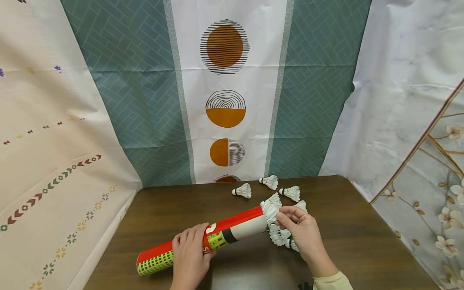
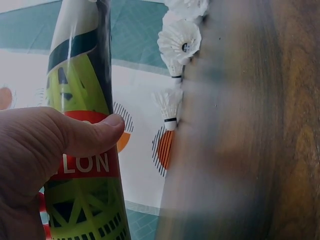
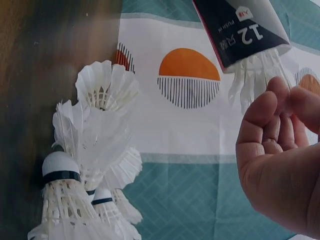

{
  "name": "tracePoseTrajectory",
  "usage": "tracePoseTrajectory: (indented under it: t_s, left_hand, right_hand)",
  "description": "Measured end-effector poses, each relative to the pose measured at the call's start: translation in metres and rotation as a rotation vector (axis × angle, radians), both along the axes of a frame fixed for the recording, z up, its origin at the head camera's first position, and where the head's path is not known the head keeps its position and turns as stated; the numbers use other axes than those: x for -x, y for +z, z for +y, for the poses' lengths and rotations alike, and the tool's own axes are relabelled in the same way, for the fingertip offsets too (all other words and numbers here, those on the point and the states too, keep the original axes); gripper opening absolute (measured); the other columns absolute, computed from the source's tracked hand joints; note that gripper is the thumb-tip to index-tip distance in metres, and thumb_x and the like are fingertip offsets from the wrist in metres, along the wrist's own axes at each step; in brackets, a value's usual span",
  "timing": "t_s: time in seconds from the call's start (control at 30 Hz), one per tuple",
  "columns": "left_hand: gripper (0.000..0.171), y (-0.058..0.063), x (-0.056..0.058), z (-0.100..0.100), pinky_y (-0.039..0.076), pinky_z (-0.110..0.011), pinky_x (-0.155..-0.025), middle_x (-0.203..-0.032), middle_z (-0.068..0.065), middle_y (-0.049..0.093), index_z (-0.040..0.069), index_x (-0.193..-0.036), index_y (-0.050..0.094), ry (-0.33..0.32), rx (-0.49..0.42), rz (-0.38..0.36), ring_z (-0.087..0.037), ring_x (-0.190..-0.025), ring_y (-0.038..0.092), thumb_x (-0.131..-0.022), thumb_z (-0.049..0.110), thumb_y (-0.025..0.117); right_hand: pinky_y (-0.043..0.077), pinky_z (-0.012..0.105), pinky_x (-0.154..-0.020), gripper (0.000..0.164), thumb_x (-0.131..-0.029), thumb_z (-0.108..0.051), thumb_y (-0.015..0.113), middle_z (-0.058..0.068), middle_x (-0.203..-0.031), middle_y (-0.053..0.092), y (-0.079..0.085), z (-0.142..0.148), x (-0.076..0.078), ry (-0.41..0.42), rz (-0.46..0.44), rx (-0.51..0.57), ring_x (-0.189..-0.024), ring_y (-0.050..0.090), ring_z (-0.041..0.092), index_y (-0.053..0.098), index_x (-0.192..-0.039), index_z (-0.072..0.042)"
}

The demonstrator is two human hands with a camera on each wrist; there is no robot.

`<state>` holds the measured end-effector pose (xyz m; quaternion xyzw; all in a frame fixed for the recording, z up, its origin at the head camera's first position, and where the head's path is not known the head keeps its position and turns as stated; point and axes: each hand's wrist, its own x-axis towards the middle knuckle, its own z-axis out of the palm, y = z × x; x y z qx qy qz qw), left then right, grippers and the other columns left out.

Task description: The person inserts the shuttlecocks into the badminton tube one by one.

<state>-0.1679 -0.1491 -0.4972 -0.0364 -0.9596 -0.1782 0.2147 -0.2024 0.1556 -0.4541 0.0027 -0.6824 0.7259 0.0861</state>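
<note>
A long shuttlecock tube (image 1: 250, 226), red, white and yellow-green, slants above the table with its mouth raised to the right. My left hand (image 1: 190, 251) grips it around the middle; in the left wrist view the thumb (image 2: 97, 134) lies across the printed side. At the mouth a white shuttlecock (image 1: 271, 207) sits partly inside, its feather skirt sticking out. My right hand (image 1: 302, 231) pinches the edge of those feathers between thumb and fingers. The right wrist view shows the skirt (image 3: 247, 80) below the tube's dark rim; the cork end is hidden inside.
Several loose shuttlecocks lie on the brown table (image 1: 362, 241): one (image 1: 243, 190) behind the tube, one (image 1: 269, 182) near the back edge, one (image 1: 291, 193) to its right, and a cluster (image 1: 279, 235) beneath the right hand. Patterned cloths (image 1: 145, 100) hang behind and at both sides.
</note>
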Motion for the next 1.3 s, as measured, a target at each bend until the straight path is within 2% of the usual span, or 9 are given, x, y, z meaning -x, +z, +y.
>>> tracePoseTrajectory:
  t_s: [0.2, 0.4, 0.7, 0.87, 0.97, 1.1, 1.2, 1.3]
  left_hand:
    - [0.093, 0.002, -0.001, 0.0, 0.042, -0.065, -0.107, -0.131, -0.009, 0.07, 0.018, -0.139, 0.06, 0.008, 0.008, -0.005, -0.034, -0.122, 0.06, -0.06, 0.025, 0.107]
    - [0.092, 0.003, -0.002, 0.001, 0.042, -0.065, -0.108, -0.131, -0.009, 0.071, 0.017, -0.139, 0.061, 0.01, 0.0, -0.011, -0.035, -0.121, 0.06, -0.06, 0.024, 0.107]
    - [0.091, 0.002, -0.003, 0.0, 0.042, -0.065, -0.108, -0.131, -0.009, 0.071, 0.017, -0.139, 0.061, 0.012, -0.007, -0.017, -0.035, -0.121, 0.06, -0.06, 0.022, 0.106]
    - [0.091, 0.001, -0.003, 0.001, 0.043, -0.064, -0.107, -0.131, -0.008, 0.071, 0.018, -0.139, 0.061, 0.009, -0.009, -0.022, -0.035, -0.121, 0.06, -0.06, 0.023, 0.106]
    - [0.091, 0.0, -0.003, 0.001, 0.043, -0.064, -0.106, -0.131, -0.008, 0.071, 0.018, -0.139, 0.061, 0.005, -0.006, -0.024, -0.034, -0.121, 0.06, -0.061, 0.023, 0.106]
    - [0.091, -0.002, -0.004, -0.001, 0.042, -0.064, -0.106, -0.13, -0.007, 0.071, 0.018, -0.138, 0.062, 0.006, 0.015, -0.007, -0.034, -0.121, 0.06, -0.059, 0.023, 0.106]
    - [0.091, -0.004, -0.004, -0.003, 0.042, -0.064, -0.107, -0.129, -0.007, 0.071, 0.018, -0.137, 0.063, 0.007, 0.031, 0.008, -0.033, -0.12, 0.06, -0.058, 0.021, 0.107]
    - [0.091, -0.005, -0.004, -0.003, 0.043, -0.064, -0.107, -0.129, -0.008, 0.071, 0.018, -0.137, 0.062, 0.001, 0.036, 0.013, -0.033, -0.12, 0.06, -0.058, 0.021, 0.107]
  right_hand:
    - [0.057, 0.024, -0.068, 0.027, -0.096, -0.006, 0.078, -0.007, -0.079, 0.074, -0.003, -0.007, -0.004, 0.082, 0.024, -0.067, -0.073, 0.069, 0.007, 0.07, -0.115, 0.011]
    - [0.052, 0.022, -0.066, 0.027, -0.096, -0.011, 0.08, -0.008, -0.082, 0.073, -0.005, -0.01, -0.005, 0.128, 0.004, -0.112, -0.073, 0.063, 0.005, 0.073, -0.115, 0.006]
    - [0.052, 0.02, -0.071, 0.029, -0.097, -0.009, 0.077, -0.006, -0.093, 0.078, -0.008, -0.011, -0.01, 0.239, 0.042, -0.17, -0.08, 0.065, 0.004, 0.069, -0.121, 0.005]
    - [0.05, 0.019, -0.062, 0.042, -0.088, -0.005, 0.085, 0.003, -0.097, 0.076, -0.009, -0.016, -0.01, 0.223, 0.07, -0.194, -0.072, 0.062, 0.006, 0.067, -0.126, 0.003]
    - [0.047, 0.019, -0.06, 0.042, -0.089, -0.006, 0.085, 0.009, -0.096, 0.076, -0.011, -0.019, -0.01, 0.217, 0.074, -0.225, -0.068, 0.058, 0.005, 0.068, -0.126, 0.002]
    - [0.05, 0.019, -0.07, 0.036, -0.098, -0.01, 0.076, 0.019, -0.106, 0.08, -0.015, -0.017, -0.011, 0.339, 0.131, -0.309, -0.08, 0.062, 0.001, 0.065, -0.129, 0.004]
    - [0.051, 0.02, -0.075, 0.033, -0.104, -0.014, 0.069, 0.021, -0.113, 0.08, -0.017, -0.013, -0.011, 0.444, 0.17, -0.356, -0.087, 0.064, 0.0, 0.065, -0.131, 0.004]
    - [0.052, 0.021, -0.075, 0.032, -0.105, -0.016, 0.068, 0.02, -0.115, 0.079, -0.016, -0.009, -0.012, 0.469, 0.17, -0.362, -0.089, 0.066, 0.001, 0.066, -0.132, 0.002]
